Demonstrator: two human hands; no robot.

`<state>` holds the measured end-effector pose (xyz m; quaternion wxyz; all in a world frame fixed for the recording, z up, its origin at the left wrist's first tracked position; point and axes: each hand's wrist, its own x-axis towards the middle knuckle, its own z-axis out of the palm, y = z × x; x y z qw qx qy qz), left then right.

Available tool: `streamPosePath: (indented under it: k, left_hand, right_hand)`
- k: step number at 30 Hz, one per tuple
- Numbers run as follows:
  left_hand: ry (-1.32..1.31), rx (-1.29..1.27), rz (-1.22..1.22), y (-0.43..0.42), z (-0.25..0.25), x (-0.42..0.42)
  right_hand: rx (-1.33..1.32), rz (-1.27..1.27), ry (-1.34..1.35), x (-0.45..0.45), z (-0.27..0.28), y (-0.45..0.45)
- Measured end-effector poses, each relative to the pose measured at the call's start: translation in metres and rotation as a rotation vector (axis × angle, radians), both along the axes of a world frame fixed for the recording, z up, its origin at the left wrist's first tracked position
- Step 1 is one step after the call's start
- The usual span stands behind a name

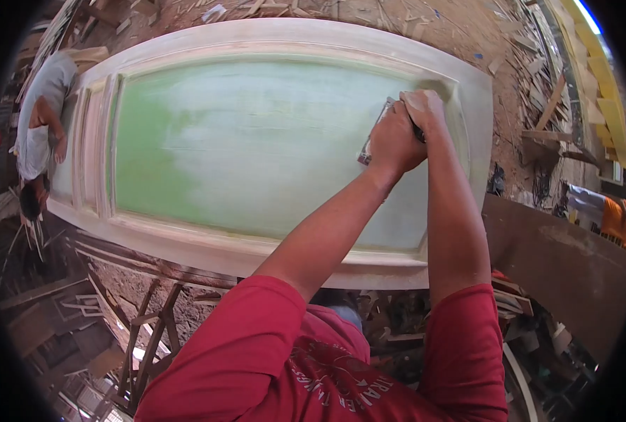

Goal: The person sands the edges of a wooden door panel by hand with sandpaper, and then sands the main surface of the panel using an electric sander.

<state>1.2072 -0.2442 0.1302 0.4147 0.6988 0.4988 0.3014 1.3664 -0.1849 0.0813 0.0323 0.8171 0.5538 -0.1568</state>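
Observation:
A wooden door [256, 126] lies flat in front of me, its large recessed panel green at the left end and covered with a whitish, dusty film elsewhere. On the panel's right part rests a sander [365, 155]; its flat metal-edged base shows beyond my fingers, and most of its body is hidden. My left hand [395, 141] is closed over the sander's body. Just behind and above it, my right hand [423, 109] grips the sander's rear, near a black part. Both arms reach out straight, and the hands touch each other.
Another person [42, 112] leans at the door's left end, a hand near its frame. Wood scraps [418, 28] litter the dirt floor beyond. A brown board [559, 260] stands at right, and wooden pieces [151, 323] lie below left.

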Motion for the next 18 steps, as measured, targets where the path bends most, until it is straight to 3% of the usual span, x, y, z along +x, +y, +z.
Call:
streamPosePath:
  k: [4,8,16,18]
  left_hand:
    - [-0.018,0.044,-0.094,-0.037,-0.004,0.048]
    - [0.009,-0.008,-0.195,-0.061,-0.007,0.074]
    - [-0.001,0.014,-0.134,-0.054,-0.013,0.047]
    - [-0.006,0.003,-0.112,-0.036,-0.008,0.024]
  right_hand:
    - [-0.021,0.076,-0.071,0.065,-0.010,-0.052]
    - [0.175,-0.053,0.014,0.123,-0.043,-0.103]
    - [0.243,-0.051,0.161,0.072,-0.014,-0.087]
    - [0.287,0.075,0.097,0.049,-0.016,-0.062]
